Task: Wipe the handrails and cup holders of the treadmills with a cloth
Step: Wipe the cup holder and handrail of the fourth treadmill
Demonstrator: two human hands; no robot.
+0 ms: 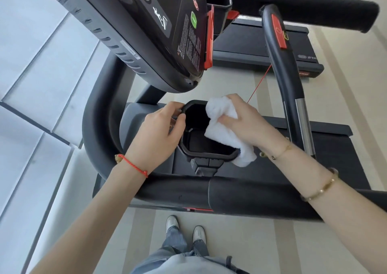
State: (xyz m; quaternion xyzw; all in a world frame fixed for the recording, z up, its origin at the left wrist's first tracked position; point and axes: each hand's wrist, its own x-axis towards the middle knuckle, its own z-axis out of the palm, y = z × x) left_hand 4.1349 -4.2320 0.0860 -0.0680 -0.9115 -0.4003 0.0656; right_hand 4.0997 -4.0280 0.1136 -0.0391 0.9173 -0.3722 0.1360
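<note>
A person stood beside a treadmill and worked a white cloth over the right-hand rim of its black cup holder, which sat below the tilted console and between the two side handrails. The right hand gripped the bunched cloth, fingers curled into the folds, with a loose tail draped over the holder's near right corner. The left hand steadied the holder's left edge, its thumb and forefinger pinching the rim while the other fingers stayed tucked out of sight.

Done well, the wipe would probably follow the whole rim in one pass, then push the cloth down to the dark floor of the well, where dirt would likely collect in the corners; the bracing hand would need to shift so the edge beneath it is not missed.

The padded near handrail ran under both forearms, and a curved centre bar with a red stop button rose just right of the cloth. A thin red safety cord hung close to the wiping hand and looked liable to snag. A second treadmill stood beyond.
</note>
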